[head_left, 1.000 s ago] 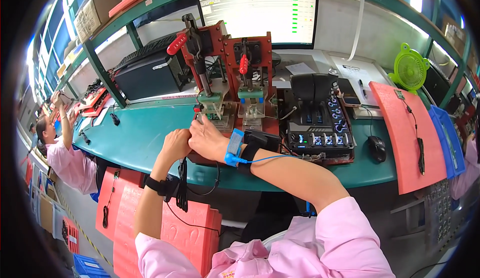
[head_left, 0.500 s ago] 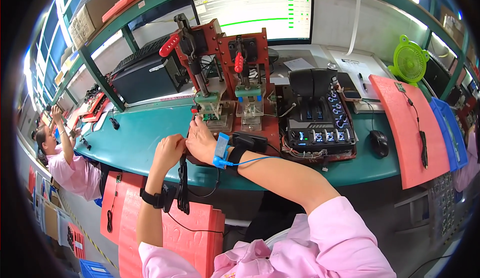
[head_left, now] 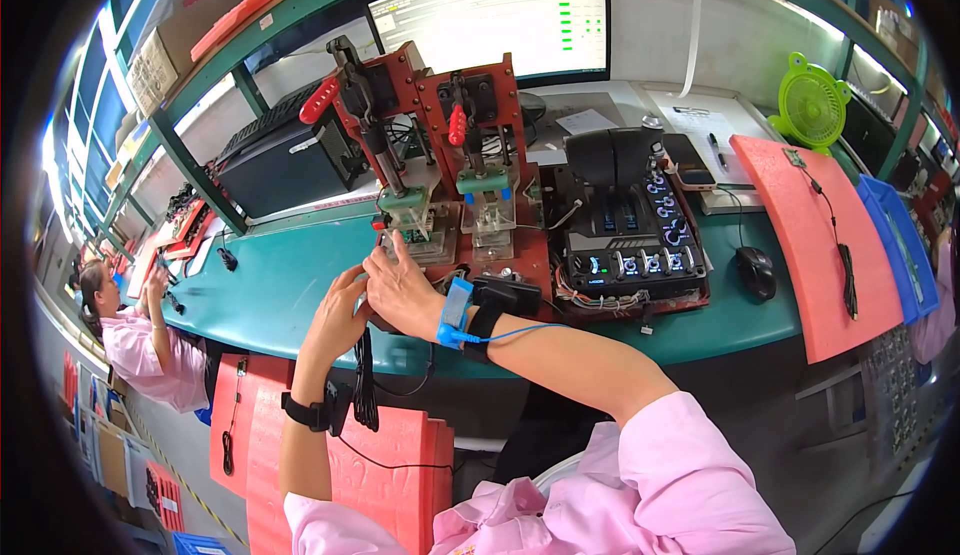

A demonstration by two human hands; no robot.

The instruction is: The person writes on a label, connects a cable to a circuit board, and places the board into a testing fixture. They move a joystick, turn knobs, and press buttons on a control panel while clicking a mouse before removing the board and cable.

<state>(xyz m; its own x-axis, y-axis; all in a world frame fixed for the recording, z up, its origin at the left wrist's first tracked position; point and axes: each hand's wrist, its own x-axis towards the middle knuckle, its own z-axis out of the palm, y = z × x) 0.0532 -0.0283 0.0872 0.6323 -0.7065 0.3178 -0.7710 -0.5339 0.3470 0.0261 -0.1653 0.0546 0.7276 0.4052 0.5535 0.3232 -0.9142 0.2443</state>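
Note:
My left hand (head_left: 338,317) is closed on a black cable, whose coiled bundle (head_left: 366,385) hangs below it past the bench edge. Close beside it, my right hand (head_left: 402,289) has its index finger stretched toward the left test fixture (head_left: 430,245); nothing shows in its grip, though its lower fingers overlap the left hand's fingertips. A green circuit board (head_left: 414,233) sits in that fixture, under a clamp with a raised red handle (head_left: 319,101). A small red part (head_left: 378,224) stands at the fixture's left side, just beyond the fingertip.
A second clamp fixture (head_left: 487,217) stands to the right, then a black control box (head_left: 632,245) with lit digits. Farther right are a mouse (head_left: 756,273), a pink foam sheet (head_left: 815,245) and a green fan (head_left: 812,105). Foam sheets (head_left: 390,465) lie below; a co-worker (head_left: 150,345) sits left.
My right hand has drawn back slightly from the small red part, its index finger now extended. My left hand's fingers have loosened a little, with the cable still hanging there. The view has shifted slightly.

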